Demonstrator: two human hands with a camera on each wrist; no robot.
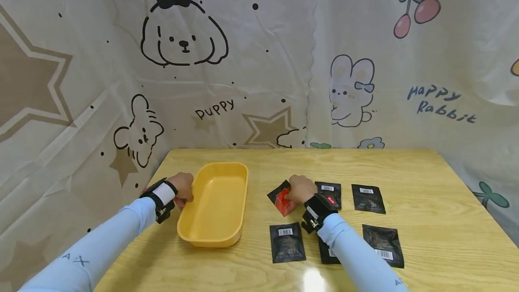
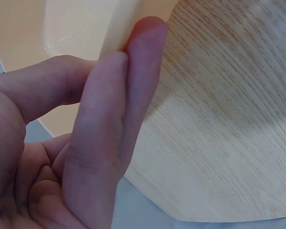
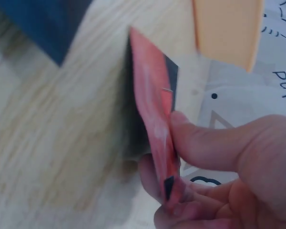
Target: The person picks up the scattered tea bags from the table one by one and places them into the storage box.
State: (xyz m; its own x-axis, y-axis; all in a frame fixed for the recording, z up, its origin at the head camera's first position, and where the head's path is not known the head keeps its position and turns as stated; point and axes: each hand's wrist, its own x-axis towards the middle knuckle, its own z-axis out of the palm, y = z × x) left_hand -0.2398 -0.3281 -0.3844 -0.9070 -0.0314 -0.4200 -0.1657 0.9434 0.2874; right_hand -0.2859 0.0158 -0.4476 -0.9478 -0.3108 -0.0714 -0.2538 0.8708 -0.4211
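Observation:
My left hand (image 1: pixel 183 184) grips the left rim of a yellow plastic tray (image 1: pixel 215 202), thumb and fingers pinching its wall in the left wrist view. My right hand (image 1: pixel 302 189) pinches a red sachet (image 1: pixel 282 203) by one edge, tilted up off the wood in the right wrist view. Black (image 3: pixel 172 71) shows behind the red face; whether it is the sachet's back or a separate packet I cannot tell. Close to the right hand lie a black sachet (image 1: pixel 287 242) and another black sachet (image 1: pixel 330 195), both with white barcode labels.
Farther right lie a black sachet (image 1: pixel 368 198) and a nearer black sachet (image 1: pixel 385 244). One more black sachet (image 1: pixel 327 253) is partly hidden under the right forearm. A patterned cloth (image 1: pixel 259 57) hangs behind the wooden table (image 1: pixel 438 220).

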